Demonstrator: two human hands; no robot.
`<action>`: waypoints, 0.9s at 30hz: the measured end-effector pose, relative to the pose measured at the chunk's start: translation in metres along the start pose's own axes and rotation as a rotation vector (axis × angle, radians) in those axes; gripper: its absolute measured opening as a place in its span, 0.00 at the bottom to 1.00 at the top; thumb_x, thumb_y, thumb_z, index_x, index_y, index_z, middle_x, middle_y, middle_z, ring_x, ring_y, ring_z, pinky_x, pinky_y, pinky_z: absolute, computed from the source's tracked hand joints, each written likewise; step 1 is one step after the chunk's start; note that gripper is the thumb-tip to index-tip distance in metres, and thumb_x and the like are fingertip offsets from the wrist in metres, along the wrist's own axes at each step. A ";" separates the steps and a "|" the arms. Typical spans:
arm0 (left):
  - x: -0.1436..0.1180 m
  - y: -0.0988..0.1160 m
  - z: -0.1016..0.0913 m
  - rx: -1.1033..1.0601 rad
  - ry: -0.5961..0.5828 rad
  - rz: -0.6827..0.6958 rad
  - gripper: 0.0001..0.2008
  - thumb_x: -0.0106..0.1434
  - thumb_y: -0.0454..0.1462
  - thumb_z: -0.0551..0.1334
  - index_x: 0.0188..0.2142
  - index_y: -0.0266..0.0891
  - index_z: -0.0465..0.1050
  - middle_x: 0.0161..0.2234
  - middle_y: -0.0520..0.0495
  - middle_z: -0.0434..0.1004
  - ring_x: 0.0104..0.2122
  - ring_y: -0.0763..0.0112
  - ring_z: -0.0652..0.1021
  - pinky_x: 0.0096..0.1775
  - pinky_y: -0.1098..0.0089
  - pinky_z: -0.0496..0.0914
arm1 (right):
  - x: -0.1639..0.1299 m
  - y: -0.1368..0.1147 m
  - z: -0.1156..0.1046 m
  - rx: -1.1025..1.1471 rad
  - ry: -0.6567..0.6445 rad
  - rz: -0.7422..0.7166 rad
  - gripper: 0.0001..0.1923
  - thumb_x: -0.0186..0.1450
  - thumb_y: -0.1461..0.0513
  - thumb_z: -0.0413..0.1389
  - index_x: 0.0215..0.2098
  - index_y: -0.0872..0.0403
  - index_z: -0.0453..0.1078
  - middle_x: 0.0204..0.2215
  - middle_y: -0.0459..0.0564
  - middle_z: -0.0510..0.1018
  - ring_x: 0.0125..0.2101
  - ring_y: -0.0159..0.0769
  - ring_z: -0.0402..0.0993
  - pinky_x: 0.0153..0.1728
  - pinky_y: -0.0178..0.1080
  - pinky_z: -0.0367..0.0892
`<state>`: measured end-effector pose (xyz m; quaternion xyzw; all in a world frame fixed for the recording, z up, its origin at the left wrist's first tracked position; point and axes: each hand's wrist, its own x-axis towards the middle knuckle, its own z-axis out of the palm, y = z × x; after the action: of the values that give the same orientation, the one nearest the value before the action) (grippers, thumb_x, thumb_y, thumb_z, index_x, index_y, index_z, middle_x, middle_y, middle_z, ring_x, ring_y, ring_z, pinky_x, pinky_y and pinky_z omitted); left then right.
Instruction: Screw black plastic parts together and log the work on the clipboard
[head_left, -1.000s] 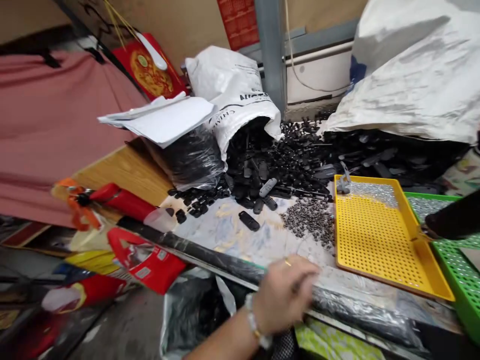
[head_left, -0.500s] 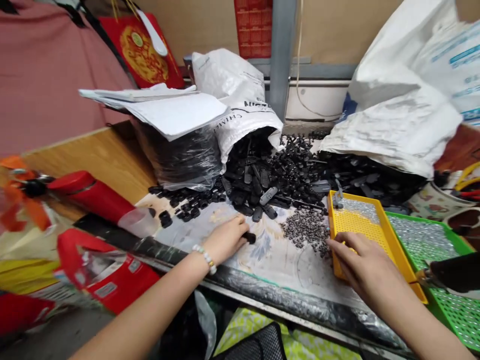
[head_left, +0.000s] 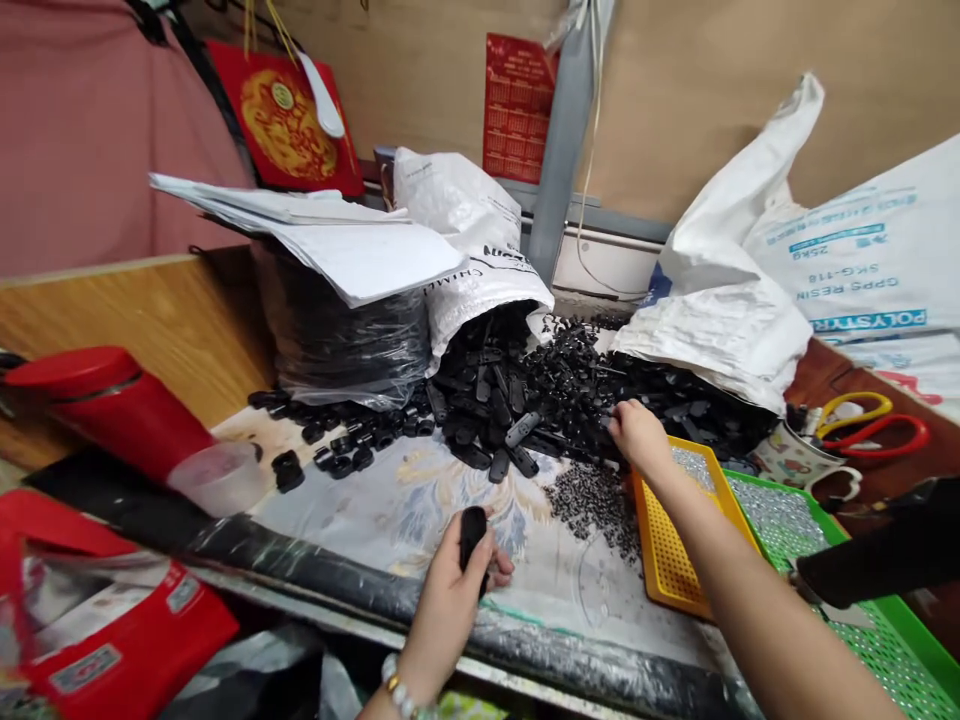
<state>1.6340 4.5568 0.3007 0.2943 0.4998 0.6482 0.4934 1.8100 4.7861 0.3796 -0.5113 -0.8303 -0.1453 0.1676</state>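
Note:
My left hand (head_left: 456, 590) holds a small black oblong plastic part (head_left: 472, 532) upright near the table's front edge. My right hand (head_left: 637, 437) reaches forward into the big heap of black plastic parts (head_left: 555, 385) that spills from two white sacks; its fingers rest on the heap and I cannot tell whether they grip anything. A patch of tiny dark screws (head_left: 592, 495) lies on the patterned table cover between my hands. A yellow perforated tray (head_left: 664, 545) sits just under my right forearm.
A green perforated tray (head_left: 892, 630) lies at the right with a dark tool across it. A red flask (head_left: 105, 405) and a clear cup (head_left: 217, 477) stand at the left. White sacks (head_left: 757, 290), a paper stack, scissors (head_left: 874, 425) and a mug line the back.
My left hand lifted a black part off the cover and drew it back toward me. My right hand moved from the yellow tray's edge forward into the heap. The view tilted upward.

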 end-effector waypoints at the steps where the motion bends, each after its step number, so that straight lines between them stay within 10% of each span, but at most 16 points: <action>1: 0.001 0.000 -0.002 -0.012 0.010 -0.010 0.20 0.61 0.46 0.58 0.48 0.38 0.58 0.25 0.53 0.69 0.26 0.72 0.71 0.30 0.71 0.68 | -0.003 0.004 -0.004 0.028 0.040 -0.005 0.09 0.62 0.66 0.47 0.33 0.59 0.69 0.31 0.54 0.73 0.30 0.35 0.70 0.32 0.35 0.63; 8: -0.001 0.006 0.023 -0.098 0.076 -0.017 0.19 0.58 0.44 0.62 0.44 0.36 0.62 0.24 0.55 0.64 0.25 0.77 0.66 0.29 0.75 0.63 | -0.041 0.007 -0.032 0.155 0.175 -0.092 0.08 0.64 0.61 0.46 0.34 0.55 0.65 0.32 0.51 0.70 0.32 0.36 0.68 0.33 0.36 0.62; 16: 0.006 -0.002 0.050 0.041 0.020 0.048 0.17 0.61 0.45 0.58 0.44 0.38 0.62 0.28 0.52 0.66 0.27 0.74 0.70 0.34 0.71 0.68 | -0.049 -0.001 -0.013 0.329 0.211 -0.006 0.05 0.64 0.61 0.49 0.34 0.55 0.62 0.32 0.51 0.70 0.32 0.36 0.67 0.33 0.36 0.61; 22: 0.051 0.014 0.017 0.656 0.162 0.326 0.25 0.59 0.42 0.58 0.54 0.34 0.60 0.52 0.35 0.64 0.55 0.56 0.65 0.57 0.53 0.56 | -0.033 0.008 -0.037 0.432 0.331 -0.004 0.04 0.64 0.62 0.50 0.32 0.55 0.61 0.30 0.50 0.69 0.33 0.36 0.66 0.35 0.37 0.62; 27: 0.027 0.038 0.049 0.413 0.028 0.345 0.25 0.62 0.44 0.56 0.58 0.42 0.57 0.59 0.40 0.59 0.59 0.60 0.62 0.58 0.59 0.58 | -0.084 -0.035 -0.049 0.650 0.432 -0.108 0.03 0.64 0.63 0.51 0.34 0.54 0.60 0.30 0.47 0.66 0.32 0.33 0.64 0.33 0.36 0.62</action>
<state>1.6540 4.5992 0.3496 0.4607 0.5706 0.6110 0.2980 1.8201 4.6833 0.3858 -0.3449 -0.8043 0.0124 0.4837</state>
